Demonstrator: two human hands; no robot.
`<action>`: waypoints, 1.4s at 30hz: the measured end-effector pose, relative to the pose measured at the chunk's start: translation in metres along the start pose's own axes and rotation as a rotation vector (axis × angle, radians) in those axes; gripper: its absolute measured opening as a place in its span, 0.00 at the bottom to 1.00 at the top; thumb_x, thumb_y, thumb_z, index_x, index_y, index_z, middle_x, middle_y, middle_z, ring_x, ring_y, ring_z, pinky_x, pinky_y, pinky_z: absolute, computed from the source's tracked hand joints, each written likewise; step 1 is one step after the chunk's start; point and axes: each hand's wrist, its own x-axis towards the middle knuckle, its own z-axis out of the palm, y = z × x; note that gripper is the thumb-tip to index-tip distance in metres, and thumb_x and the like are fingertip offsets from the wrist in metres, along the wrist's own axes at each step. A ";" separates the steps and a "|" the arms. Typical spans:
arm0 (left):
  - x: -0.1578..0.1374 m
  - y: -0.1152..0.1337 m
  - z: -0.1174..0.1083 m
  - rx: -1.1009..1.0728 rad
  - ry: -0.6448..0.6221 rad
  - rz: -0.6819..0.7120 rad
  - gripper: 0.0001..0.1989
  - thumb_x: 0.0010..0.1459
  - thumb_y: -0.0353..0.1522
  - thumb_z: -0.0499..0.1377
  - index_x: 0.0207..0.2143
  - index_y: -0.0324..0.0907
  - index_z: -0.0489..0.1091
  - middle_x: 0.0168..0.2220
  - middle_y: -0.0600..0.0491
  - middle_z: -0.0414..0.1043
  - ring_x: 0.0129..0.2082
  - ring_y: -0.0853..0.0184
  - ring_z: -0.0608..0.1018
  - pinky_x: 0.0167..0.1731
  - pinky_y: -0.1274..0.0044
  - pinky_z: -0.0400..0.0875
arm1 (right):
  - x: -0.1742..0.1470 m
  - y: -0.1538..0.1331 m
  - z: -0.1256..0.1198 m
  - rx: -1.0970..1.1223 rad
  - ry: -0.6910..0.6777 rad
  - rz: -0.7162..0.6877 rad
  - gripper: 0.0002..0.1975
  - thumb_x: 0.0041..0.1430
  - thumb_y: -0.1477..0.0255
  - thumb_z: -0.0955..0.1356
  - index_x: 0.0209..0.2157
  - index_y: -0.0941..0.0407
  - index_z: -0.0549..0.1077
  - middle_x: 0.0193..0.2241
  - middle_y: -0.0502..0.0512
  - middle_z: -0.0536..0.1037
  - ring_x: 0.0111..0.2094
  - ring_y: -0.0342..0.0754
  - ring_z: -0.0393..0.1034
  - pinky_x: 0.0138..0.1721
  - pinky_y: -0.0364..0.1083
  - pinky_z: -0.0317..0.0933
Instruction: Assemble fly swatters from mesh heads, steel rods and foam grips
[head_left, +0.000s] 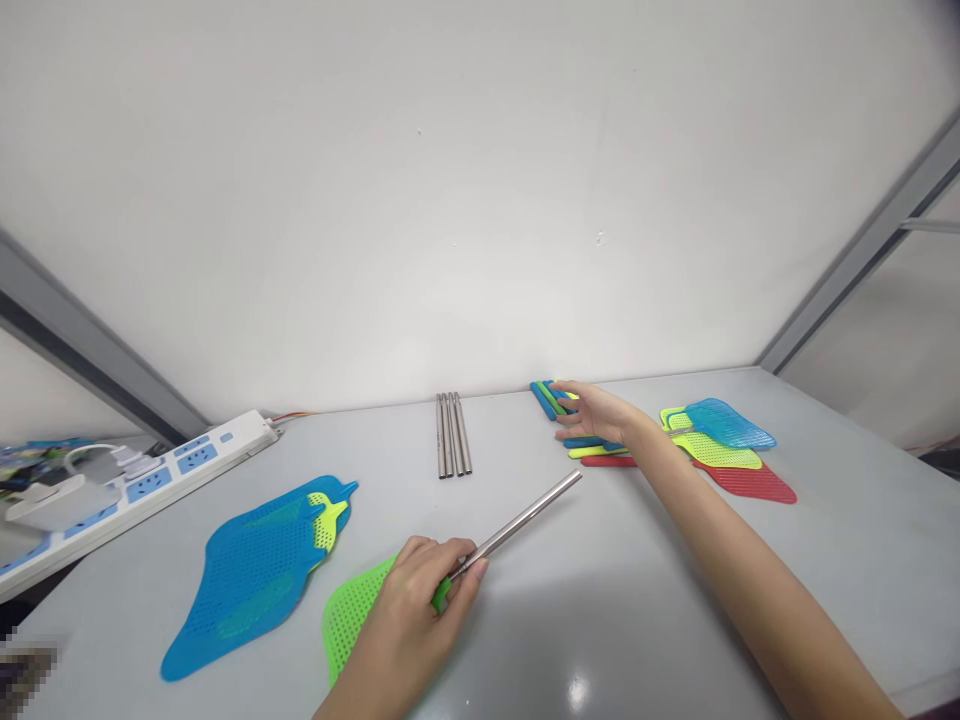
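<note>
My left hand (427, 600) is closed around a green fly swatter (352, 605) where its perforated head meets a silver metal rod (529, 512). The rod points up and to the right, its far end bare. Over at the back right, my right hand (596, 412) reaches with fingers apart above a group of coloured handle grips (546, 400) in blue, green and yellow. Whether its fingertips touch any grip I cannot tell. Beneath that hand and wrist lie swatters with blue, yellow and red handles (600, 461), partly hidden.
Several metal rods (454, 435) lie side by side near the wall. Blue and yellow swatter heads (255, 570) are stacked at left. Blue, yellow and red swatter heads (731, 425) lie at right. A white power strip (225, 450) with a plugged-in adapter runs along the left edge.
</note>
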 end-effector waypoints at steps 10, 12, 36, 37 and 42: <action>-0.001 -0.001 0.001 0.000 -0.020 -0.006 0.08 0.55 0.35 0.49 0.33 0.44 0.65 0.26 0.54 0.66 0.29 0.68 0.68 0.29 0.76 0.65 | -0.002 -0.001 -0.003 0.033 -0.039 0.013 0.32 0.45 0.61 0.66 0.52 0.49 0.52 0.57 0.58 0.44 0.53 0.59 0.48 0.39 0.57 0.61; -0.001 -0.001 0.001 0.000 -0.012 -0.001 0.07 0.55 0.35 0.49 0.32 0.44 0.65 0.26 0.54 0.67 0.29 0.68 0.68 0.29 0.77 0.65 | -0.004 -0.003 -0.005 0.035 -0.036 0.018 0.33 0.44 0.61 0.66 0.52 0.49 0.51 0.57 0.59 0.44 0.53 0.60 0.49 0.38 0.56 0.61; -0.001 -0.002 0.000 -0.003 0.008 -0.004 0.08 0.54 0.35 0.49 0.34 0.44 0.65 0.27 0.54 0.67 0.29 0.68 0.69 0.28 0.77 0.66 | -0.008 -0.011 -0.007 -0.004 0.019 -0.013 0.26 0.45 0.59 0.65 0.47 0.49 0.60 0.55 0.55 0.52 0.41 0.53 0.65 0.39 0.51 0.61; 0.000 -0.002 0.000 -0.003 0.007 -0.005 0.08 0.54 0.35 0.49 0.34 0.44 0.65 0.27 0.54 0.68 0.29 0.68 0.69 0.28 0.76 0.66 | -0.009 -0.011 -0.008 -0.007 0.022 -0.018 0.24 0.45 0.59 0.64 0.46 0.49 0.62 0.55 0.55 0.53 0.41 0.53 0.65 0.39 0.51 0.61; 0.000 -0.002 0.000 -0.004 0.007 -0.018 0.08 0.54 0.35 0.50 0.34 0.45 0.65 0.27 0.55 0.68 0.29 0.68 0.70 0.28 0.77 0.66 | -0.010 -0.012 -0.010 -0.001 0.034 -0.082 0.19 0.47 0.60 0.63 0.42 0.52 0.66 0.51 0.57 0.60 0.42 0.52 0.64 0.41 0.51 0.60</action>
